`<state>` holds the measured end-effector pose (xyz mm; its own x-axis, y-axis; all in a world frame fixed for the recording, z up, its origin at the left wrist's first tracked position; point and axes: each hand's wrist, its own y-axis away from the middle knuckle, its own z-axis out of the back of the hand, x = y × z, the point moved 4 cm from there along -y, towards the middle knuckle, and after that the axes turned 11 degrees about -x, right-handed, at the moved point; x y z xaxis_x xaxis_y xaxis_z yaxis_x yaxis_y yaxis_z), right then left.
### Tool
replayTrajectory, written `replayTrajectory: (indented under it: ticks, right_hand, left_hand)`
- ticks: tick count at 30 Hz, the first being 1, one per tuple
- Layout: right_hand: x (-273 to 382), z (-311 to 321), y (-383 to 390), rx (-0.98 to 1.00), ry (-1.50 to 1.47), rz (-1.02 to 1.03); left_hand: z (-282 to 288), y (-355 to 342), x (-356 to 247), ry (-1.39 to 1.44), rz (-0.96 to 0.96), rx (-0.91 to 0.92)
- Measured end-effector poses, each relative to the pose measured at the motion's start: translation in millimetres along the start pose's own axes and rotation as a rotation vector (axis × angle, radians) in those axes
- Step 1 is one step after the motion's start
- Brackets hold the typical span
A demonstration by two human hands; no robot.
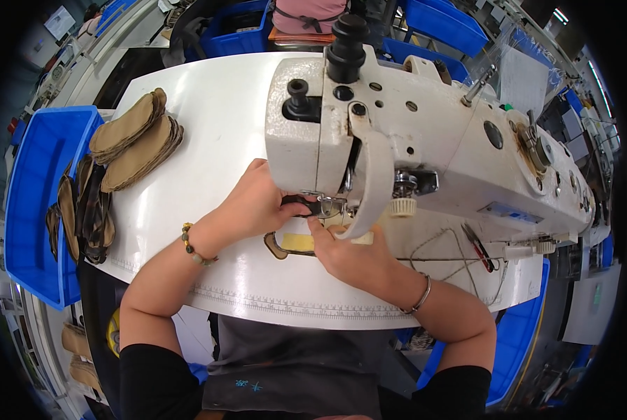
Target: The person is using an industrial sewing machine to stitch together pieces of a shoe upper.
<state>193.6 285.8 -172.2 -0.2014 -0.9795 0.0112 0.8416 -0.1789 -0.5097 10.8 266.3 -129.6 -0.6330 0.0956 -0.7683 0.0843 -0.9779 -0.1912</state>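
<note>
My left hand (250, 203) is closed in a pinch on a dark strip of fabric (301, 201), close to the presser foot (331, 207) of a white sewing machine (425, 133). Right beside it, my right hand (355, 260) has its fingers bent, with the index fingertip against the same strip near the needle; the machine's white lever arm partly covers this hand. A curved tan piece with a dark edge (277, 246) lies below my left hand and runs under my right fingers. Whether it joins the dark strip is hidden.
Stacked tan fabric pieces (145, 150) lie at the table's left. Dark and tan pieces (93, 210) hang over the rim of a blue bin (37, 203). Thread snips (477, 248) and loose grey cord (460, 269) lie right of my right hand. A ruler strip (285, 306) follows the front edge.
</note>
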Motion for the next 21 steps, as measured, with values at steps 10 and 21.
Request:
replayTrajectory:
  ticks: [10, 21]
  right_hand:
    - [-6, 5, 2, 0.088, 0.147, -0.052]
    - [1, 14, -4, 0.057, 0.255, -0.029]
  left_hand:
    - [-1, 1, 2, -0.077, -0.047, -0.040]
    - [-2, 1, -3, -0.193, -0.160, -0.110]
